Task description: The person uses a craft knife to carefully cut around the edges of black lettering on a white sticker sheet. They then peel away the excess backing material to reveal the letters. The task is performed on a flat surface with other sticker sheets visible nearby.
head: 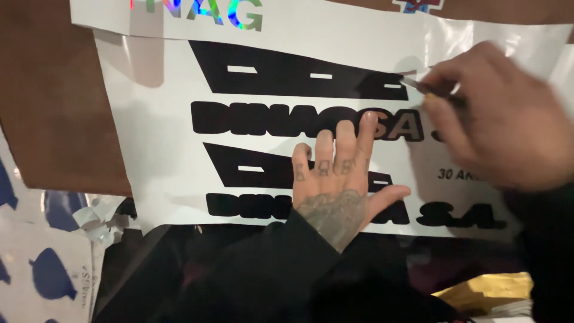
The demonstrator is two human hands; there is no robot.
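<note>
From the head view, my left hand [338, 179] lies flat on the white vinyl sheet [161, 149], fingers spread, the grip pressed down rather than closed on anything; I judge it is there to keep the sheet from sliding. My right hand [508, 116] sits at the sheet's upper right, grip pinched on a thin metal tool [418, 85] whose tip meets the end of the upper black shape [293, 72], probably to lift the cut film there. The sheet lies on a brown bench [54, 107]. Above the sheet, another white sheet with iridescent lettering [335, 24] overlaps its top edge. Left of the sheet lie crumpled backing scraps [98, 218]. No containers show.
</note>
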